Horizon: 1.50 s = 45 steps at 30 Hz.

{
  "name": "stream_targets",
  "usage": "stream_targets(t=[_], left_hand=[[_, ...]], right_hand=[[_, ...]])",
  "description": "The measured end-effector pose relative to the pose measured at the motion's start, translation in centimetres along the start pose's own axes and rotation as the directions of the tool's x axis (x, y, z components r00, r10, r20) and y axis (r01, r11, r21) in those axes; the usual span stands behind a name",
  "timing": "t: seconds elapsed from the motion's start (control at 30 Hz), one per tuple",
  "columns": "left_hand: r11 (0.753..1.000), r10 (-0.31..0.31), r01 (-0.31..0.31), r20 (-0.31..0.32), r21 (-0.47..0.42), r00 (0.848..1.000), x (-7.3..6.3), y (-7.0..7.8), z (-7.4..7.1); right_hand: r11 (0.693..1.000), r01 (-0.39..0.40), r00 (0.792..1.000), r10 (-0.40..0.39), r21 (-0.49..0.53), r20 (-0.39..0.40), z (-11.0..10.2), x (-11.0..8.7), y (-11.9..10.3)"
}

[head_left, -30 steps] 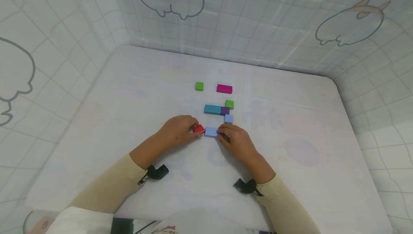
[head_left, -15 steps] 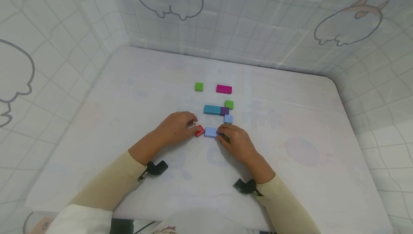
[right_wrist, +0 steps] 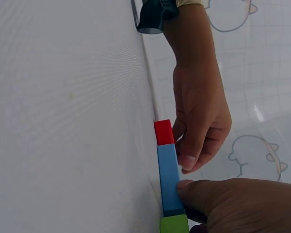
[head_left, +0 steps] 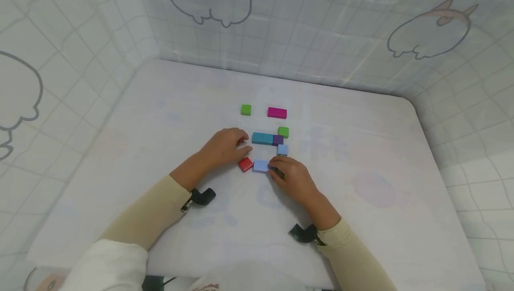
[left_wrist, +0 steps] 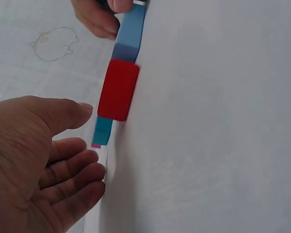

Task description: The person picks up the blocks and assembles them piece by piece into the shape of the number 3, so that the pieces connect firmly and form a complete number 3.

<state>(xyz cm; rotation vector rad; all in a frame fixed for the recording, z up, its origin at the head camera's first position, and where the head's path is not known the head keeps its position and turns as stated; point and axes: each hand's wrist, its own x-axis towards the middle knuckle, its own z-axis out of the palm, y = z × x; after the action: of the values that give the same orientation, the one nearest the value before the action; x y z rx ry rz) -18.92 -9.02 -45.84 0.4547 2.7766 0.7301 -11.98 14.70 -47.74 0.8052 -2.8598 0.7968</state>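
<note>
A red block (head_left: 246,164) lies askew on the table, one corner at the left end of a long light blue block (head_left: 261,166). Just beyond it my left hand (head_left: 222,148) hovers with relaxed fingers and holds nothing; the left wrist view shows its thumb apart from the red block (left_wrist: 119,90). The fingers and thumb of my right hand (head_left: 295,177) pinch the right end of the light blue block. In the right wrist view a green block (right_wrist: 174,224) adjoins that end; in the head view this hand mostly hides it.
Farther back, a teal block (head_left: 262,138) touches a purple block (head_left: 278,139), with a green cube (head_left: 283,132) behind and a small light blue block (head_left: 282,149) in front. Another green cube (head_left: 246,110) and a magenta block (head_left: 277,112) lie beyond. Patterned walls enclose the table.
My left hand has let go of the red block and moved forward, away from it. The red block has turned and lies flat. My right hand stays at the light blue block.
</note>
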Motion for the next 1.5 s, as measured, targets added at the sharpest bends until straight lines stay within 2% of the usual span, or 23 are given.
stream_targets(t=[0.13,0.57,0.87,1.13,1.5], left_hand=[[1.0,-0.009,0.009,-0.012,-0.005,1.0,0.7,0.0,0.1],[0.999,0.023,-0.022,-0.026,0.038,0.999,2.4,0.0,0.5],[0.996,0.078,-0.076,-0.036,0.057,0.996,2.8,-0.1,0.7],[0.997,0.069,-0.068,-0.034,0.048,0.997,2.8,-0.4,0.9],[0.995,0.088,-0.085,-0.046,0.061,0.995,3.2,-0.6,1.4]], right_hand=[[1.0,-0.002,1.0,0.002,-0.01,0.007,0.0,0.0,0.1],[1.0,-0.002,1.0,0.003,-0.025,0.01,0.0,0.0,0.2],[1.0,0.013,1.0,-0.013,-0.018,-0.005,0.1,0.0,0.0],[1.0,0.014,1.0,-0.014,-0.019,-0.001,0.2,0.0,-0.1],[1.0,0.001,1.0,-0.001,-0.029,-0.01,0.2,0.0,0.2]])
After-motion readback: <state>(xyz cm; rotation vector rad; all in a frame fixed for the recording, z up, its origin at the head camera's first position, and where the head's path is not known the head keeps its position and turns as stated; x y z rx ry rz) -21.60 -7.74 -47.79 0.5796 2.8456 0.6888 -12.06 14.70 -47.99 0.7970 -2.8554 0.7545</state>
